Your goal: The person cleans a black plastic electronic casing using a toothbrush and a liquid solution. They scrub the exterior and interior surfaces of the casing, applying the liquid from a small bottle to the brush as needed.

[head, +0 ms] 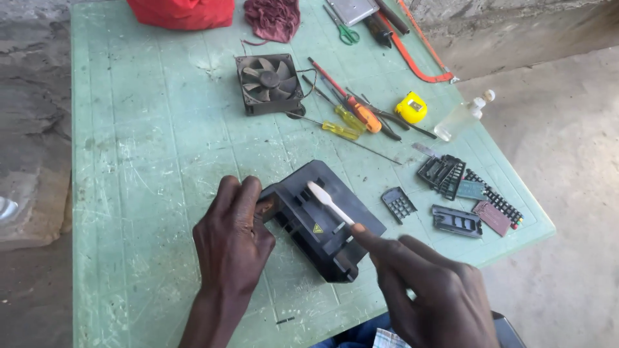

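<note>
Black plastic housing [320, 219] lies near the front edge of the green desk [155, 148], tilted on its side. The left hand [233, 237] grips its left end, fingers [245, 196] curled tight on the rim. The right hand [431, 290] holds a white toothbrush [327, 200], fingers pinched on the handle, its head resting on the housing's top face. Behind lie a black fan [269, 82], screwdrivers [351, 116], a yellow tape measure [411, 107] and small dark parts [451, 193].

Black plastic casing [322, 222] flat and diagonal on the green table, white toothbrush [329, 202] head-down across its top.
</note>
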